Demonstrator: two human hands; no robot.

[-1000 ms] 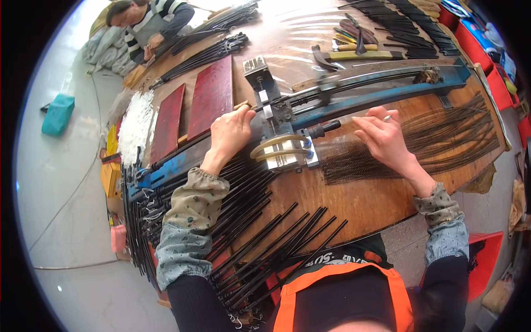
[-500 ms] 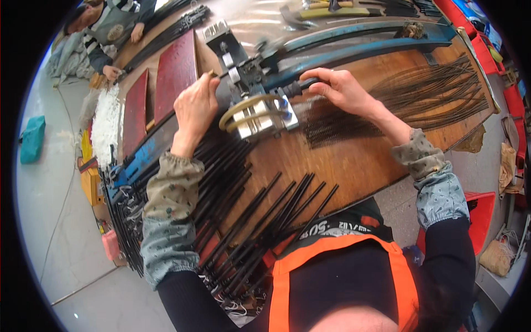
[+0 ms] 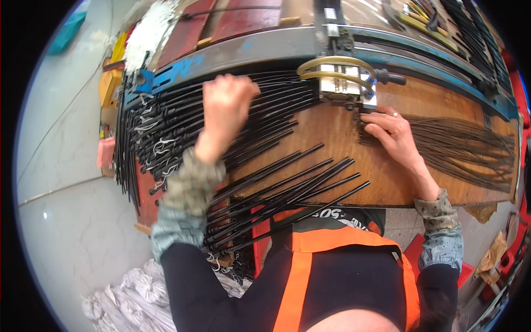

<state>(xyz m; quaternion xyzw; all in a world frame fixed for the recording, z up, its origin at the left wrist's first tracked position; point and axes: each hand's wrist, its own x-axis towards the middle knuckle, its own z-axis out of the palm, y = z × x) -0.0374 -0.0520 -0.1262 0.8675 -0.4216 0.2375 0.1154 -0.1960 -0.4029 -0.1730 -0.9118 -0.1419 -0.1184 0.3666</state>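
Note:
My left hand [image 3: 225, 113] hovers over a row of black rods [image 3: 276, 105], smeared by motion. Its fingers look curled, and I cannot see whether anything is in them. Right of centre, my right hand [image 3: 391, 134] has thumb and fingers pinched at the near ends of a bundle of thin dark rods [image 3: 459, 146]. Just beyond those fingertips sits a silver clamp block [image 3: 340, 83] with a yellowish looped hose [image 3: 326, 73] and a black handle [image 3: 390, 77]. Neither hand touches the block. It is mounted on a long blue-grey metal rail [image 3: 243, 50].
Loose black rods [image 3: 298, 182] stick out over the wooden table's [image 3: 326, 130] near edge. Hand tools with yellow handles [image 3: 423, 22] lie at the back right. Dark red boards [image 3: 243, 19] and a white fluffy pile [image 3: 149, 36] are at the back left. White bundles [image 3: 133, 296] lie lower left.
My left hand has left the clamp mechanism and come over the black rods. My right hand has let go of the black handle and moved to the thin rods' ends. The view has turned.

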